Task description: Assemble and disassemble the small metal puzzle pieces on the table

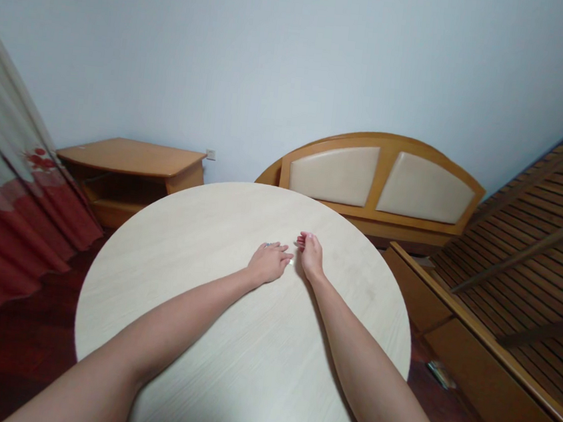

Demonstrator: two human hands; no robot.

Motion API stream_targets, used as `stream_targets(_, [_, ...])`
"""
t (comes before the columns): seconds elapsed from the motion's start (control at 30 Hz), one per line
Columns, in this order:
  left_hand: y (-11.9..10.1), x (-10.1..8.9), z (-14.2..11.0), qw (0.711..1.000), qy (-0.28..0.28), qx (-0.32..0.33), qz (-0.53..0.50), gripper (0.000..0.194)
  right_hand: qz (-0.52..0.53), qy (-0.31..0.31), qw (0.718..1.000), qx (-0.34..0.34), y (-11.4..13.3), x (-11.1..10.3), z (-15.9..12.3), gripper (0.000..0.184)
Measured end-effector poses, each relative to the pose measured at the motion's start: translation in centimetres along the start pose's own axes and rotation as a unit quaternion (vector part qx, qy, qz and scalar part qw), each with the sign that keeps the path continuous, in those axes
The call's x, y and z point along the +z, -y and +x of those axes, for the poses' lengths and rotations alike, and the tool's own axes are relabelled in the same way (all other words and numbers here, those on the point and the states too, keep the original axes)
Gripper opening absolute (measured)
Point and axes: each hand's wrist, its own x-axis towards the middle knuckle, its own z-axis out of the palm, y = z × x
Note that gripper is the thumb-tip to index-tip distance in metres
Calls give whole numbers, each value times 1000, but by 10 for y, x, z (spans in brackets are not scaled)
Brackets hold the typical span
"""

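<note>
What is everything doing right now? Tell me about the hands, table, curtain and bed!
Left hand, lying flat on the table, holding nothing
Right hand, resting on the table, holding nothing
Round pale table, standing, bearing both hands
Red-patterned curtain, hanging down
Padded headboard, upright
Slatted bed base, bare, no mattress

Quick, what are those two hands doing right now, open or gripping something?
Left hand: open, lying on the round table, holding nothing.
Right hand: loosely open, fingers slightly curled, resting there, holding nothing.

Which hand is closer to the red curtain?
Left. The left hand rests on the round table, nearer the curtain; the right hand lies beside it on the table, farther from the curtain.
</note>
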Motion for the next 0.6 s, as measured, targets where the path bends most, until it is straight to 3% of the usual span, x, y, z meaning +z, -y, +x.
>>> stream_targets(0.13, [55, -15, -1, 998, -21, -55, 31, 40, -2, 8, 1000, -4, -1, -3, 0, 58])
stream_targets(0.4, [218, -65, -50, 968, -68, -227, 83, 41, 5, 25, 1000, -10, -6, -3, 4, 52])
stream_targets(0.5, [248, -77, -65, 954, -74, -276, 92, 43, 2, 28, 1000, -13, -5, -2, 4, 55])
stream_targets(0.6, [254, -78, -68, 951, -93, -283, 79, 43, -6, 29, 999, -17, -5, -2, 3, 57])
